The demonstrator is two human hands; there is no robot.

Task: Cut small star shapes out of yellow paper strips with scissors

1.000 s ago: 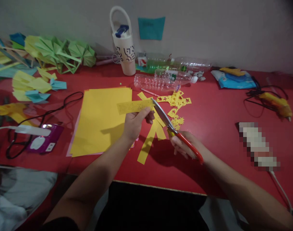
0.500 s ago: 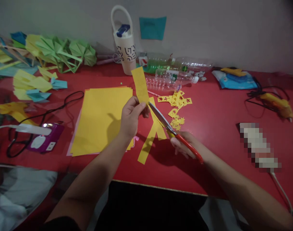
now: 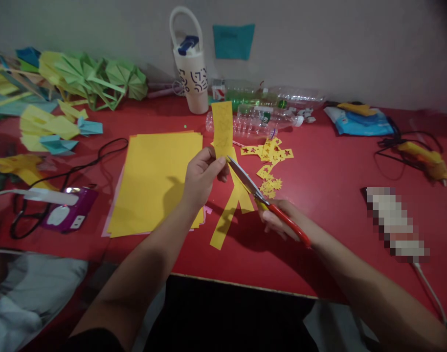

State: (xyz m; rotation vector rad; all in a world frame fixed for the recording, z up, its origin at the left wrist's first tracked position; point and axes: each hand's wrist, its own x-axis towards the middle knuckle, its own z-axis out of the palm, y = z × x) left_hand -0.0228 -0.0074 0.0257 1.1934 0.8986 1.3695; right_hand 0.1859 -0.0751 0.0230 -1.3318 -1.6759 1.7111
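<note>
My left hand [image 3: 201, 178] pinches the lower end of a yellow paper strip [image 3: 222, 126], which stands upright above the red table [image 3: 319, 176]. Red-handled scissors [image 3: 262, 198] sit in my right hand [image 3: 278, 220], their blade tips touching the strip's bottom edge just beside my left fingers. Under both hands lie loose yellow strips [image 3: 227, 215]. A pile of yellow star cut-outs [image 3: 269, 156] rests just past the scissors. A stack of yellow sheets [image 3: 157, 178] lies to the left of my left hand.
Folded green, yellow and blue paper shapes [image 3: 87, 80] crowd the back left. A white bottle carrier [image 3: 192, 68] and clear plastic bottles [image 3: 260, 110] stand by the wall. A glue gun [image 3: 423, 159] with cable lies at right, a purple device [image 3: 67, 212] with cords at left.
My left hand has turned the yellow strip from lying sideways to standing upright. The scissors have stayed at the strip's lower end, and my right hand has barely moved.
</note>
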